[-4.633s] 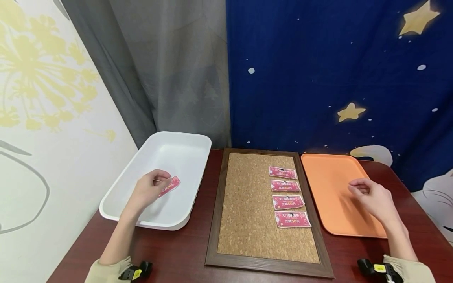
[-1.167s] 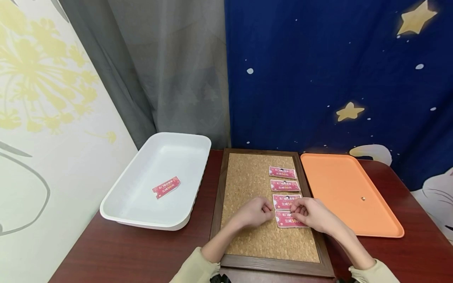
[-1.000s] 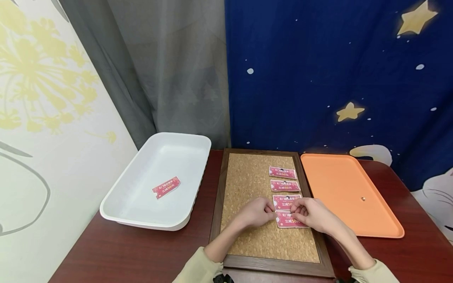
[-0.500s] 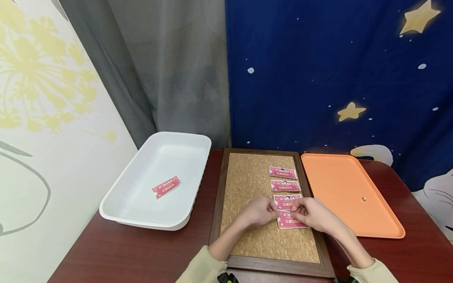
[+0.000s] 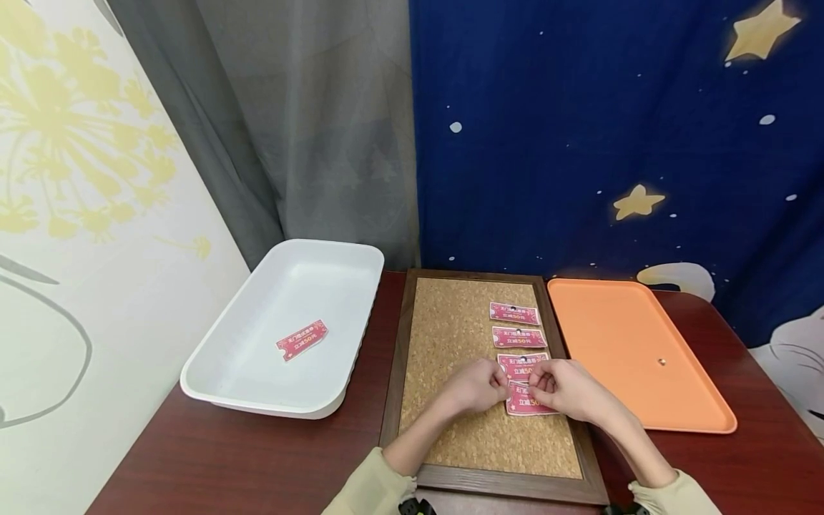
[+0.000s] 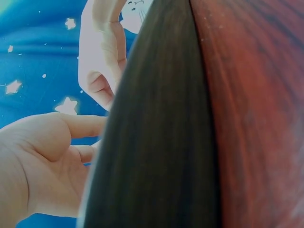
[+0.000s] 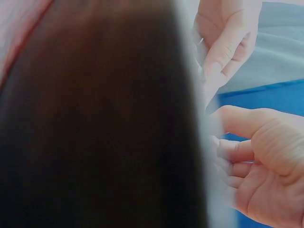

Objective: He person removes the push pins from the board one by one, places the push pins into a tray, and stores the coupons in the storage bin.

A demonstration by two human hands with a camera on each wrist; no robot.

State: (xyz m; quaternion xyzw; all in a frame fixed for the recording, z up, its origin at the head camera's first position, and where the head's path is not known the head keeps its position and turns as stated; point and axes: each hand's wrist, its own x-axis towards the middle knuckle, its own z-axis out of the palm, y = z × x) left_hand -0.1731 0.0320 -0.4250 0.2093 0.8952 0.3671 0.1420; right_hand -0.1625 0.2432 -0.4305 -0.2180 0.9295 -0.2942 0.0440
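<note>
1. The lowest coupon (image 5: 526, 409) lies on the cork board (image 5: 453, 322) near the right frame, beneath three more coupons (image 5: 518, 338) in a column. Both hands are at it.
2. The left hand (image 5: 475, 386) has its fingers curled, and its thumb and forefinger appear to pinch the coupon's upper left corner. This grip probably steadies the paper from the side while leaving its top middle free for the other hand.
3. The right hand (image 5: 569, 390) also has bent fingers, with thumb and forefinger drawn together over the coupon's top edge. I cannot tell what is between them. A dark pin (image 5: 513, 308) sits at that place on the top coupon, so the fingers are likely there for a matching one, hidden from view.
4. The board lies flat on the surface (image 5: 206, 458) between two trays, which probably gives both hands a firm backing to work against.
5. The white tray (image 5: 328, 282), on the left, has one loose coupon (image 5: 302, 340) lying aslant; its deep walls would keep light paper in.
6. The orange tray (image 5: 611, 322), on the right, holds a small shiny object (image 5: 661, 363), perhaps a pin. A shallow tray there seems suited to small pieces handled by the nearer right hand.
</note>
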